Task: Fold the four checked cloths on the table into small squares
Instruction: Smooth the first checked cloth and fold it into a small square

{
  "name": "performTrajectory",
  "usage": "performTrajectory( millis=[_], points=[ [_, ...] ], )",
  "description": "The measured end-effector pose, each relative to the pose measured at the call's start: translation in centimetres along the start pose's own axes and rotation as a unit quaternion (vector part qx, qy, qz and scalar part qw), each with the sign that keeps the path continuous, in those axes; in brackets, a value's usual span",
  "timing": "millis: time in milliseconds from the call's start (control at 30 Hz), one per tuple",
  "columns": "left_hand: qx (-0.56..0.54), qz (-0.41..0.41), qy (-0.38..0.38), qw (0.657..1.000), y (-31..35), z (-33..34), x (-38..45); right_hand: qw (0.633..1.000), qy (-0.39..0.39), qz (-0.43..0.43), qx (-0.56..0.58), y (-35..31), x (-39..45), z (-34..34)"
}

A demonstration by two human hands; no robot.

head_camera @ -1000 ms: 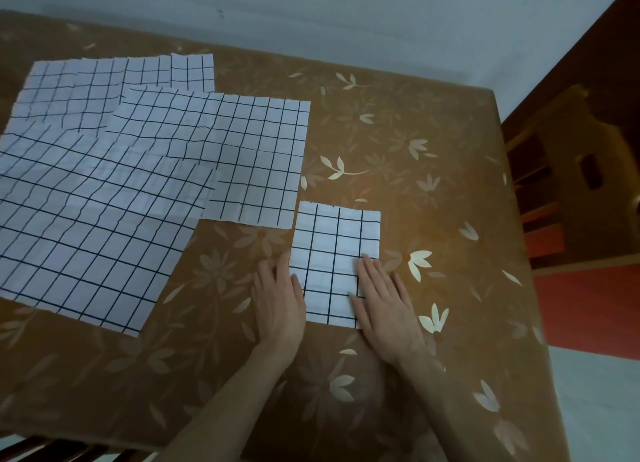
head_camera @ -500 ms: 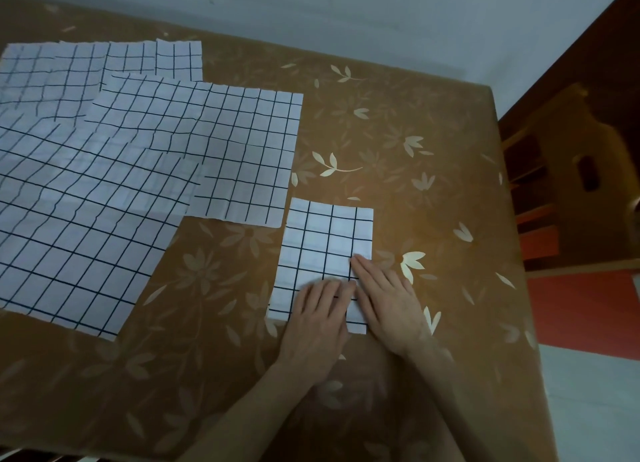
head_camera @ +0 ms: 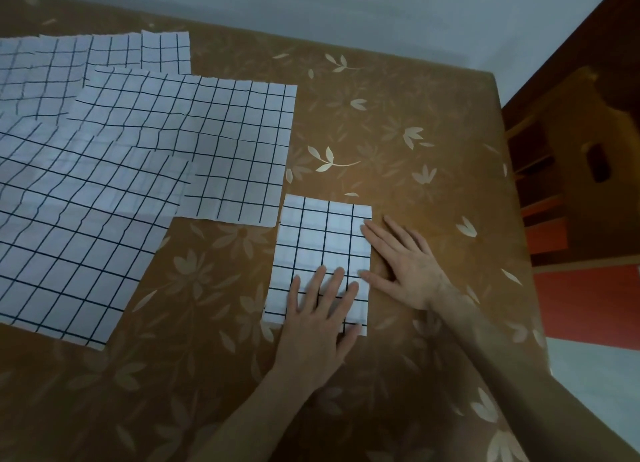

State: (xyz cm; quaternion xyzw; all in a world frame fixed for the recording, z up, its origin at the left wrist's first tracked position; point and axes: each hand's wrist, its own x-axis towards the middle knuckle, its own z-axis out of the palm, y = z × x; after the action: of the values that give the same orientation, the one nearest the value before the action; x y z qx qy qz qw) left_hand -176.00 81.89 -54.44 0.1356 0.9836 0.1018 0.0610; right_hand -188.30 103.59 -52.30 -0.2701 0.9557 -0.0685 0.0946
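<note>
A folded white checked cloth [head_camera: 322, 239] lies as a small rectangle on the brown table [head_camera: 398, 122]. My left hand [head_camera: 320, 319] presses flat on its near end with straight fingers. My right hand [head_camera: 403, 259] lies flat beside the cloth's right edge, its fingertips touching that edge. Three unfolded checked cloths overlap at the left: a near one [head_camera: 76, 239], a middle one [head_camera: 225, 142] and a far one [head_camera: 97, 59].
The table has a brown covering with pale leaf prints. A wooden chair [head_camera: 568, 156] stands past the right edge, above an orange-red floor strip [head_camera: 588, 305]. A pale wall [head_camera: 346, 14] runs along the far edge.
My left hand moved from the table beside the cloth onto its near end. My right hand slid along the right edge, further up the cloth. The view shifted slightly.
</note>
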Motion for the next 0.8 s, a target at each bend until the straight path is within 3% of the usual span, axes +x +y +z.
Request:
performTrajectory(
  millis=[167,433,600,800],
  points=[
    [-0.002,0.000,-0.008,1.000,0.0,0.0,0.0,1.000,-0.016,0.007,0.001,1.2,1.7,-0.6],
    [-0.027,-0.020,0.000,0.999,0.5,-0.3,0.2,0.999,0.027,0.039,0.016,1.0,2.0,0.3],
    [-0.020,-0.027,0.007,0.999,0.9,-0.3,0.6,0.999,0.004,0.040,0.024,0.7,2.0,0.0],
    [-0.011,-0.027,0.006,1.000,0.9,-0.2,0.5,0.999,0.035,-0.024,0.009,-1.0,0.0,0.2]
  ],
)
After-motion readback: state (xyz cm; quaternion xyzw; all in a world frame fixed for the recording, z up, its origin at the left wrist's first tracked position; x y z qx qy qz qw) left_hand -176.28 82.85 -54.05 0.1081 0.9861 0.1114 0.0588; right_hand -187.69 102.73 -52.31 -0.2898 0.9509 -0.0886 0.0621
